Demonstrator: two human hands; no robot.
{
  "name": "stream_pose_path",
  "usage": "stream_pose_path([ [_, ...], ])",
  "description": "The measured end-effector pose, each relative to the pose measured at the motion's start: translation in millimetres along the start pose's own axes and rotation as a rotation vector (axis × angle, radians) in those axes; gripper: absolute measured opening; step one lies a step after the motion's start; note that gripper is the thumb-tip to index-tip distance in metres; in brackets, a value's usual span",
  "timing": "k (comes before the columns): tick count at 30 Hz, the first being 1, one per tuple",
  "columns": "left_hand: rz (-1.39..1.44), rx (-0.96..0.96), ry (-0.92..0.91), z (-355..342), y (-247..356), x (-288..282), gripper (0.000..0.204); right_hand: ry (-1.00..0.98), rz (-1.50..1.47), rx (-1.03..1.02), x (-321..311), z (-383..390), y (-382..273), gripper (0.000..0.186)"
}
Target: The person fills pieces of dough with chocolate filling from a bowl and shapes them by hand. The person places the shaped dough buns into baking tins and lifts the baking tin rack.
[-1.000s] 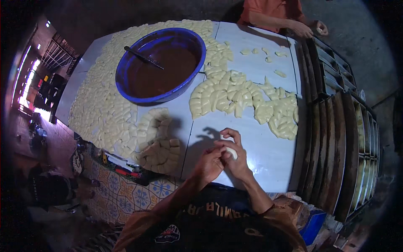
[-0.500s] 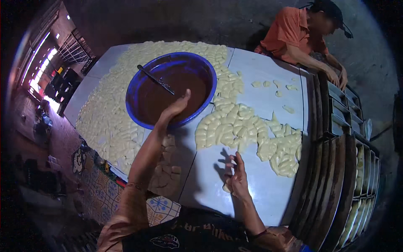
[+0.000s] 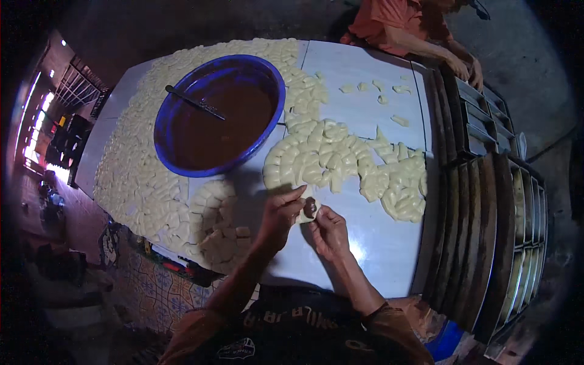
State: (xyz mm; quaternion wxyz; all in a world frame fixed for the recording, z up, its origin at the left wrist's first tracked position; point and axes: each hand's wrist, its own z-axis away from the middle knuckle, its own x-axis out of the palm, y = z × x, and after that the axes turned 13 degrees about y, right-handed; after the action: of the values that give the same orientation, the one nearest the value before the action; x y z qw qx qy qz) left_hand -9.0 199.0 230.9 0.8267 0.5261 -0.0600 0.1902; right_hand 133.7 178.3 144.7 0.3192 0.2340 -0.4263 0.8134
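Over the near part of the table, my two hands meet at one flattened piece of pale dough (image 3: 308,218). A dollop of brown filling (image 3: 311,207) lies on it. My left hand (image 3: 281,220) pinches the dough's left side with bent fingers. On the right edge, my right hand (image 3: 331,232) grips it between thumb and fingers. Just beyond them spreads a patch of soft dough pieces (image 3: 322,146). Further left stands a blue basin (image 3: 159,131) of brown paste (image 3: 243,112), with a dark long-handled utensil (image 3: 198,102) lying across it.
Many more dough pieces (image 3: 140,152) cover the left of the white-tiled table (image 3: 389,252). Stacked metal baking trays (image 3: 483,225) line the right edge. A person in an orange shirt (image 3: 383,24) leans at the far right, hands by the upper trays.
My left hand has come from above the basin down to the dough beside my right hand. Brown filling now shows on the dough. The whole view has shifted, moving the table up and left.
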Motion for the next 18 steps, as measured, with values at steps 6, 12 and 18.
stream_pose_path([
  [6,-0.252,0.225,-0.030,35,-48,-21,0.046,-0.041,1.185,-1.251,-14,53,5,0.038],
  [12,-0.457,0.405,-0.310,61,-76,-26,0.030,0.138,0.655,-1.006,-38,85,1,0.009],
  [18,-0.235,0.071,-0.308,79,-99,-17,0.019,0.010,0.978,-1.083,-38,133,-11,0.022],
])
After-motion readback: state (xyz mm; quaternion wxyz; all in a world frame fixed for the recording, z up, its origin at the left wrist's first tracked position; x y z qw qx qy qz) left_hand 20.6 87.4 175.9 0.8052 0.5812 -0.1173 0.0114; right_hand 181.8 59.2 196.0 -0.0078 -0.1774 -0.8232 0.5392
